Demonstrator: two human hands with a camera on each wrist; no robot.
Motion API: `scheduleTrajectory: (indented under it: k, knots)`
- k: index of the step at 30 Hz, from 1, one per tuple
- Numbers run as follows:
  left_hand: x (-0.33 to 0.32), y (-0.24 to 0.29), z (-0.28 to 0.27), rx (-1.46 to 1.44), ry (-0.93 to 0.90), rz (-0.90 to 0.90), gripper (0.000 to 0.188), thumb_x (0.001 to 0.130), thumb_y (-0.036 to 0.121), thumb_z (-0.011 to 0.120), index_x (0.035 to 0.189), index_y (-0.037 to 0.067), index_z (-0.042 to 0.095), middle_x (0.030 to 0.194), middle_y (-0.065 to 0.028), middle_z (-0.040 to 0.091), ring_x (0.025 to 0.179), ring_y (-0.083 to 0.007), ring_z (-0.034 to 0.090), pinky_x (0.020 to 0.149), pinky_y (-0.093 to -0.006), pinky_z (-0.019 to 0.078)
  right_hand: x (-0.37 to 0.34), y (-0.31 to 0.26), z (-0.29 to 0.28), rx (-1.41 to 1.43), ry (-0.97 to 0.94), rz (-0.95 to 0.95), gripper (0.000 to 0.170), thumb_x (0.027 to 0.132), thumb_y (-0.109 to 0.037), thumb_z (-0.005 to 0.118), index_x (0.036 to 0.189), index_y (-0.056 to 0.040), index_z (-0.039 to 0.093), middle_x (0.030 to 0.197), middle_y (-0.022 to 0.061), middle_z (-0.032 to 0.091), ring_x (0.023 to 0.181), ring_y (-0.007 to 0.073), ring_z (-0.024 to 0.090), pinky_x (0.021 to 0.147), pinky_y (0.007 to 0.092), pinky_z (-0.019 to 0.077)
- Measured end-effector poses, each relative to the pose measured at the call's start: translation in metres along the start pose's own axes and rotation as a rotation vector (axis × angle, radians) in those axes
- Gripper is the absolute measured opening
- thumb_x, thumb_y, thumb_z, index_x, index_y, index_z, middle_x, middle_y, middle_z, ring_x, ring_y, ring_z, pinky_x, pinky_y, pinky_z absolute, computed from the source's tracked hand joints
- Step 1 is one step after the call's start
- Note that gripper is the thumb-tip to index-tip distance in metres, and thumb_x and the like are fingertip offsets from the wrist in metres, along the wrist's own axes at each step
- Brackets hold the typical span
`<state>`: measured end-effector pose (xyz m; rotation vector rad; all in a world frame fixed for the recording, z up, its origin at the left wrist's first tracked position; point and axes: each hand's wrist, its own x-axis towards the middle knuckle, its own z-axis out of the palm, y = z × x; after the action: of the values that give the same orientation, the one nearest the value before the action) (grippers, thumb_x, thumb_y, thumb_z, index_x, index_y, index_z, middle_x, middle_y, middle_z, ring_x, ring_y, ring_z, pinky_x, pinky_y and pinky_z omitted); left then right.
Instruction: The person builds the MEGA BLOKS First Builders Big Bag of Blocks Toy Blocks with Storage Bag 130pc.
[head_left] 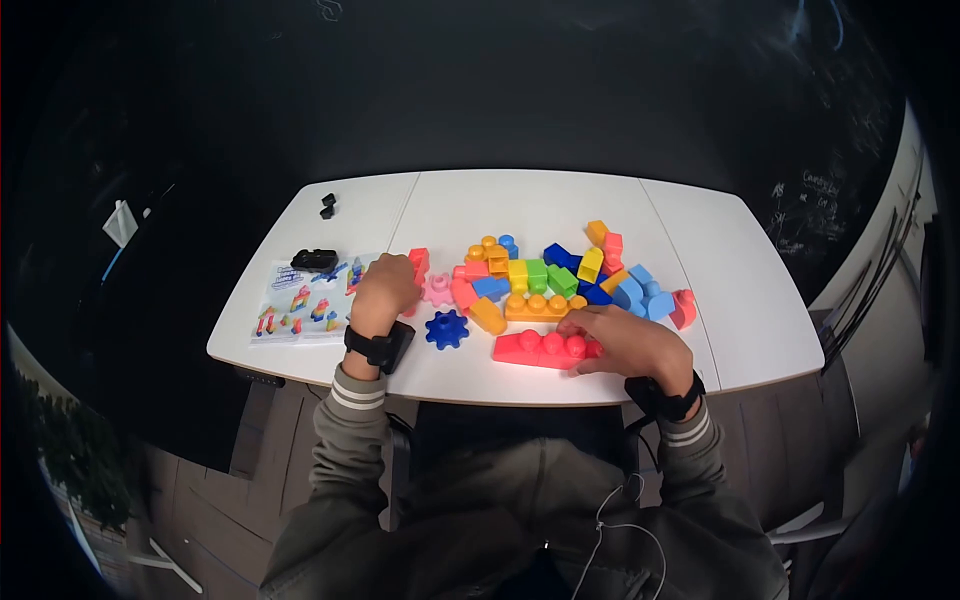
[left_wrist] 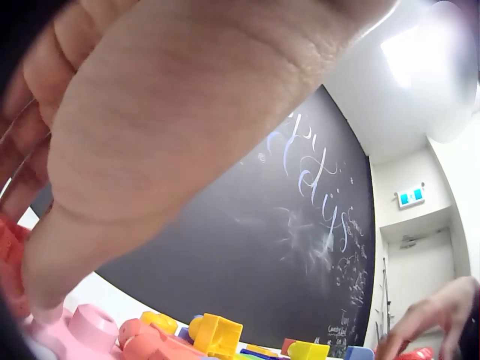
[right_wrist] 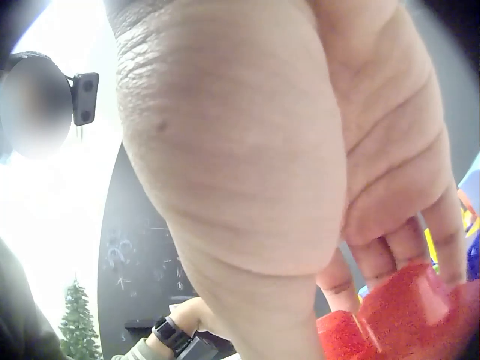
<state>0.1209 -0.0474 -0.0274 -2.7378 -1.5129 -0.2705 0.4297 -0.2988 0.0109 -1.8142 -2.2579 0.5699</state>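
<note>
My left hand [head_left: 386, 292] is at the left of the pile, its fingers and thumb around a red block [left_wrist: 11, 262] that the hand partly hides. Close by its thumb lies a pink gear [head_left: 438, 290], with a blue gear [head_left: 447, 329] nearer the front edge. My right hand [head_left: 632, 345] grips the right end of a long red block [head_left: 540, 350] with round knobs on top, thumb on the near side and fingers [right_wrist: 409, 244] on the far side. Behind that block lies a long orange block [head_left: 537, 308] with similar knobs.
A picture instruction sheet [head_left: 300, 318] lies at the left with a black device [head_left: 315, 260] on its upper edge. Several loose blocks fill the middle, among them a yellow block [head_left: 590, 264] and a green block [head_left: 562, 281]. Two small black pieces [head_left: 327, 206] sit at the far left.
</note>
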Motion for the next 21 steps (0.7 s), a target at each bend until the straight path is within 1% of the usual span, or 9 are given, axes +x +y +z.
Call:
scheduleTrajectory:
  k: [3,4,6,8,10,11,13,16,21]
  knots:
    - [-0.003,-0.001,-0.01,-0.133,0.169,-0.129,0.026,0.097,0.023,0.078,0.098,-0.003,0.078,0.107,-0.0295,0.078,0.106,-0.0466,0.076,0.096,-0.0517,0.0613,-0.003,0.003,-0.005,0.046,0.017,0.02,0.057,0.092,-0.024,0.093,0.139,-0.0033,0.07,0.131,0.0163,0.076,0.122,0.0347,0.073,0.105,0.0416,0.058]
    - [-0.016,0.004,-0.029,-0.113,0.271,0.004,0.023,0.102,0.017,0.069,0.101,-0.006,0.074,0.101,-0.0311,0.077,0.103,-0.0479,0.075,0.092,-0.0538,0.06,-0.004,0.002,-0.007,0.036,0.051,0.044,0.059,0.091,-0.026,0.094,0.139,-0.0041,0.069,0.133,0.0163,0.075,0.122,0.0343,0.073,0.105,0.0418,0.0584]
    - [-0.035,0.021,-0.058,-0.235,0.345,0.04,0.023,0.104,0.017,0.066,0.108,-0.005,0.071,0.1,-0.031,0.076,0.1,-0.0492,0.075,0.09,-0.0551,0.06,-0.006,-0.001,-0.007,0.027,0.084,0.07,0.061,0.089,-0.027,0.096,0.14,-0.005,0.069,0.134,0.0164,0.075,0.122,0.0339,0.073,0.106,0.0419,0.0589]
    - [-0.052,0.041,-0.079,-0.359,0.418,0.072,0.024,0.106,0.016,0.063,0.114,-0.005,0.068,0.1,-0.0308,0.076,0.096,-0.0505,0.075,0.088,-0.0563,0.06,-0.006,-0.007,-0.006,0.031,0.324,-0.037,0.073,0.083,-0.031,0.1,0.144,-0.0073,0.067,0.141,0.0162,0.073,0.126,0.0337,0.072,0.106,0.0428,0.0597]
    - [-0.067,0.062,-0.092,-0.575,0.253,0.294,0.024,0.112,0.017,0.05,0.11,-0.004,0.062,0.086,-0.0196,0.072,0.079,-0.0383,0.071,0.08,-0.0453,0.0569,-0.008,-0.028,-0.014,0.109,0.419,-0.086,0.075,0.084,-0.032,0.099,0.145,-0.0051,0.066,0.145,0.0175,0.07,0.131,0.0355,0.07,0.108,0.0449,0.0584]
    - [-0.072,0.072,-0.095,-0.58,0.255,0.291,0.024,0.112,0.017,0.05,0.11,-0.004,0.062,0.086,-0.0196,0.072,0.079,-0.0383,0.071,0.08,-0.0453,0.0569,-0.009,-0.037,-0.017,0.188,0.515,-0.134,0.077,0.085,-0.033,0.099,0.147,-0.003,0.066,0.149,0.0187,0.068,0.135,0.0372,0.068,0.109,0.0469,0.0572]
    - [-0.078,0.09,-0.099,-0.853,-0.275,0.365,0.034,0.118,0.025,0.043,0.115,-0.003,0.063,0.083,-0.0105,0.069,0.072,-0.0223,0.066,0.076,-0.0379,0.0555,-0.011,-0.047,-0.019,0.176,0.577,-0.203,0.077,0.083,-0.033,0.1,0.147,-0.0034,0.067,0.148,0.0186,0.069,0.132,0.0371,0.071,0.106,0.0467,0.0588]
    - [-0.08,0.111,-0.096,-0.9,-0.417,0.446,0.041,0.122,0.031,0.04,0.124,-0.002,0.064,0.084,-0.0048,0.068,0.07,-0.0128,0.063,0.072,-0.0349,0.0551,-0.018,-0.044,-0.022,0.153,0.565,-0.29,0.073,0.084,-0.033,0.099,0.143,-0.0041,0.069,0.142,0.0181,0.074,0.122,0.037,0.076,0.101,0.0447,0.0615]
    - [-0.066,0.122,-0.078,-0.956,-0.556,0.464,0.046,0.125,0.038,0.04,0.127,0.001,0.066,0.088,-0.0042,0.068,0.072,-0.0127,0.064,0.073,-0.0331,0.0555,-0.023,-0.035,-0.021,0.039,0.529,-0.333,0.055,0.091,-0.032,0.093,0.135,-0.0048,0.074,0.112,0.0176,0.083,0.098,0.037,0.081,0.087,0.0396,0.0634]
